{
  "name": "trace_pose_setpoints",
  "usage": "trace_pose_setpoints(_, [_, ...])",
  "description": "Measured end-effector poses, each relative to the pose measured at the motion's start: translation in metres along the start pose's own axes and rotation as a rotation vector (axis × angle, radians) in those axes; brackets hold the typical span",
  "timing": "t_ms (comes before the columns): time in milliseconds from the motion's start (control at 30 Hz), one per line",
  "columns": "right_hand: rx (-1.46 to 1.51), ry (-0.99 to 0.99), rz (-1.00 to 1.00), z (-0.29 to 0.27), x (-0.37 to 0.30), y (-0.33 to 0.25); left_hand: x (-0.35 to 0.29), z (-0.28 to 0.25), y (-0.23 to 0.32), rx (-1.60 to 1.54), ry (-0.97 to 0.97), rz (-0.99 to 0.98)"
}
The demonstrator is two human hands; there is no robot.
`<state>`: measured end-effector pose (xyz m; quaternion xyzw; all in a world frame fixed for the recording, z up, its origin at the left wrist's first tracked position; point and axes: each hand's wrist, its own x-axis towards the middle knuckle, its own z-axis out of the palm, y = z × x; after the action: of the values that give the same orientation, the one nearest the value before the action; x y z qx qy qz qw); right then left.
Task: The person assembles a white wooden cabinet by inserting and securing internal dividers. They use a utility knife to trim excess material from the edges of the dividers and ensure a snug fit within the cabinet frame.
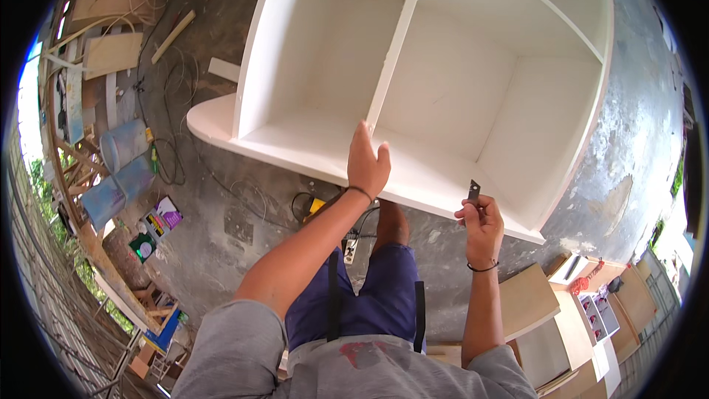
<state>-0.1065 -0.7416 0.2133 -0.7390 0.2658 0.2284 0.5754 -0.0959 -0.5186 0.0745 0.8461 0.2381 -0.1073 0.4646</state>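
In front of me stands a white cabinet (458,74) with open compartments, split by an upright divider (399,37). My left hand (368,164) is open, its fingers stretched out at the lower end of the divider's front edge and the thumb apart. The fingertips seem to touch that edge. Over the cabinet's front edge at the right, my right hand (484,225) grips a small dark cutter blade (474,190) with a slanted tip pointing up. Its lower part is hidden by my fingers.
At the left are blue drums (124,145), boxes (161,218), cables and wooden boards (114,54). A yellow tool (316,207) and a power strip (350,251) lie near my legs. Wooden panels (528,303) and a grey bin (597,316) stand lower right.
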Motion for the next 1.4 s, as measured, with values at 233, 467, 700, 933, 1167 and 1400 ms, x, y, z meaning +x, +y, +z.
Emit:
trace_pose_setpoints(233, [0.108, 0.012, 0.090, 0.036, 0.007, -0.008, 0.105, -0.001, 0.051, 0.171, -0.087, 0.103])
trace_pose_setpoints(467, [0.170, 0.053, 0.027, 0.078, 0.000, -0.022, 0.094, -0.001, 0.030, 0.248, -0.110, 0.197])
trace_pose_setpoints(700, [0.239, 0.081, 0.022, 0.104, 0.014, -0.037, 0.044, -0.091, -0.012, 0.361, -0.528, 0.133])
trace_pose_setpoints(933, [0.335, 0.092, 0.095, 0.119, 0.014, -0.045, 0.197, -0.213, -0.061, 0.592, 0.379, 0.362])
trace_pose_setpoints(1167, [0.238, -0.021, 0.027, 0.142, 0.017, -0.050, 0.187, -0.235, -0.074, 0.471, 0.133, 0.121])
trace_pose_setpoints(1400, [-0.160, 0.013, -0.255, 0.182, 0.066, -0.087, 0.149, -0.285, -0.114, 0.425, 0.161, 0.069])
